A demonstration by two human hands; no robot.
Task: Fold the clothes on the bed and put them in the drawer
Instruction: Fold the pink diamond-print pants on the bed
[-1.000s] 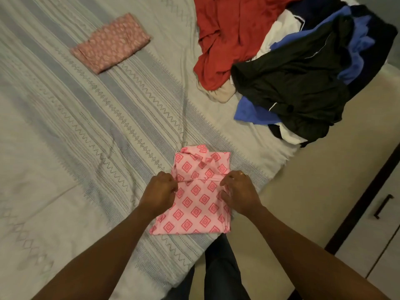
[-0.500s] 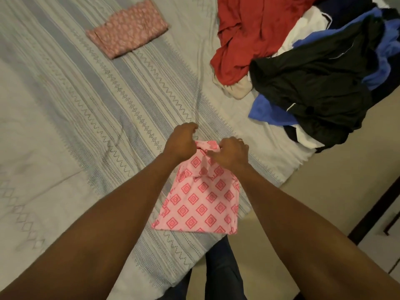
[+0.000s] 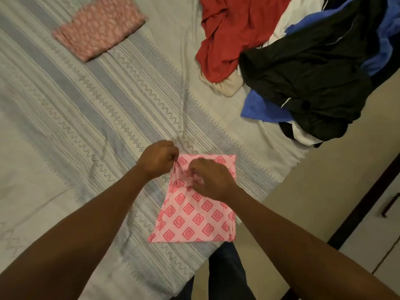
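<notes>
- Your left hand (image 3: 159, 159) has its fingers curled and pinches the far left corner of the pink diamond-print garment (image 3: 194, 217).
- Your right hand (image 3: 211, 180) is just beside it, also curled, pinching a bunch of gathered cloth near the garment's far end.
- The garment lies on the bed (image 3: 86, 109) at its near edge, right in front of you. Its long axis runs from your body out towards the middle of the bed, leaning a little to the right. The near hem sits at the edge of the mattress.
- Both hands are at the far end, so the loose length lies between your hands and your body. The next fold probably means bringing that far end back towards you along the long axis.
- The bunch under your right hand looks untidy (smooth it first, or I'd expect it to set into the crease).
- The folded pink piece (image 3: 99, 29) lies well apart at far left, nearer your left hand.
- The pile of unfolded clothes (image 3: 307, 68) is at far right, and the drawer front (image 3: 389, 204) is nearer your right hand.
</notes>
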